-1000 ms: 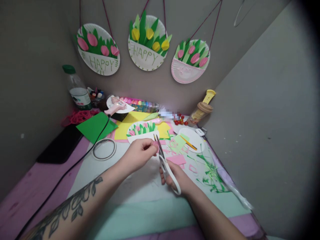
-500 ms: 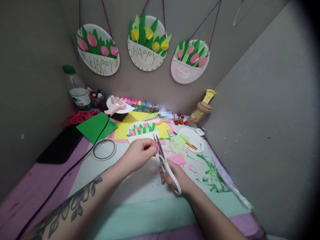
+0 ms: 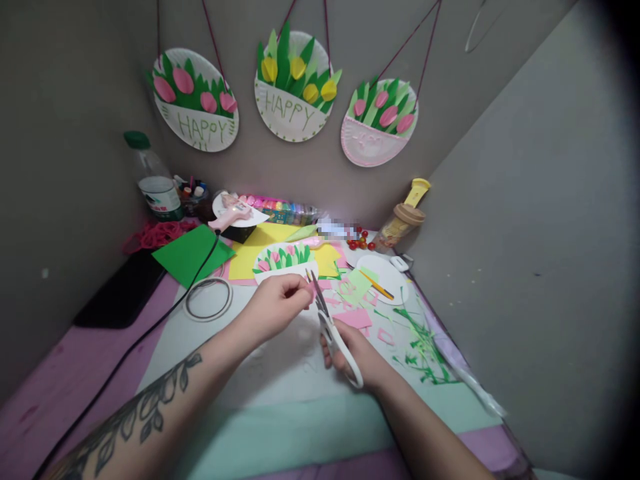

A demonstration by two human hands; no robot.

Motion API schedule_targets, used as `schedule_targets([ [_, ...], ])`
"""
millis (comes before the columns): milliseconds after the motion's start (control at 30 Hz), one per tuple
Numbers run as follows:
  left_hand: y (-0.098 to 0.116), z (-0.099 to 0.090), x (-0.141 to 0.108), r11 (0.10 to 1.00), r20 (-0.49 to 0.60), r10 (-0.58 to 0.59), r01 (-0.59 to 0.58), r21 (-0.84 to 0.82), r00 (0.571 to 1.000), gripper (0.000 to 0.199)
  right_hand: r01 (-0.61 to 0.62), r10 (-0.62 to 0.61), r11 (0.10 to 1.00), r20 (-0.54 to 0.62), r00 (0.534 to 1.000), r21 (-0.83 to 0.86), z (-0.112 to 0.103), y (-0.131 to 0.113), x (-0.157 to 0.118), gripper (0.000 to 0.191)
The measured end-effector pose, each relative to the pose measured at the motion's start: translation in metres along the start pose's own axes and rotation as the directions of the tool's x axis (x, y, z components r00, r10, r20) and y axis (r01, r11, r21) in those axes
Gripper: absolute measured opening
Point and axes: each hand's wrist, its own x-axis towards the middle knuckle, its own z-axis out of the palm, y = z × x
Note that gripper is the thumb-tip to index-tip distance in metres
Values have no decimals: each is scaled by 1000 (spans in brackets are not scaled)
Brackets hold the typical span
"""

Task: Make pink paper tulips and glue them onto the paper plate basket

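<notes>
My left hand (image 3: 283, 300) is closed in a pinch at the middle of the table; a sliver of pink paper (image 3: 313, 292) shows at its fingertips, mostly hidden. My right hand (image 3: 354, 348) is wrapped round the handles of white-handled scissors (image 3: 334, 337). The scissor blades (image 3: 318, 293) point up and away, slightly parted, just right of the left fingertips. Behind the hands lies a paper-plate basket (image 3: 280, 260) with pink paper tulips and green leaves. Pink paper pieces (image 3: 354, 318) lie beyond the right hand.
Green paper scraps (image 3: 425, 347) lie at the right. A tape roll (image 3: 207, 298), green sheet (image 3: 193, 253) and pink glue gun (image 3: 233, 215) with its black cord are left. A pencil (image 3: 377, 285) rests on a white plate (image 3: 395, 293). A bottle (image 3: 155, 180) stands back left.
My left hand has shifted slightly left and up, so less pink paper shows at its fingertips. The right hand and scissors stay nearly in place.
</notes>
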Motion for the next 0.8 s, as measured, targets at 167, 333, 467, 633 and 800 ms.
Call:
schedule_targets([
  [167,0,1,0,1000,28,9,-9,4,1000,23,31,-31,999,6,1000,-13,1,1,0,56],
  [333,1,1,0,999,12,11,-11,30,1000,21,27,-26,999,9,1000,-36,0,1,0,57],
  [467,1,0,0,1000,-5,2,-2,21,1000,23,21,-21,998,0,1000,-53,-1,0,0,60],
  [633,4,-2,-1,1000,-31,-18,18,0,999,19,1,-1,1000,15,1000,-16,-1,-2,0,64],
  [800,4,-3,0,1000,-44,-3,2,-27,999,18,18,-18,1000,15,1000,-21,-1,0,-1,61],
])
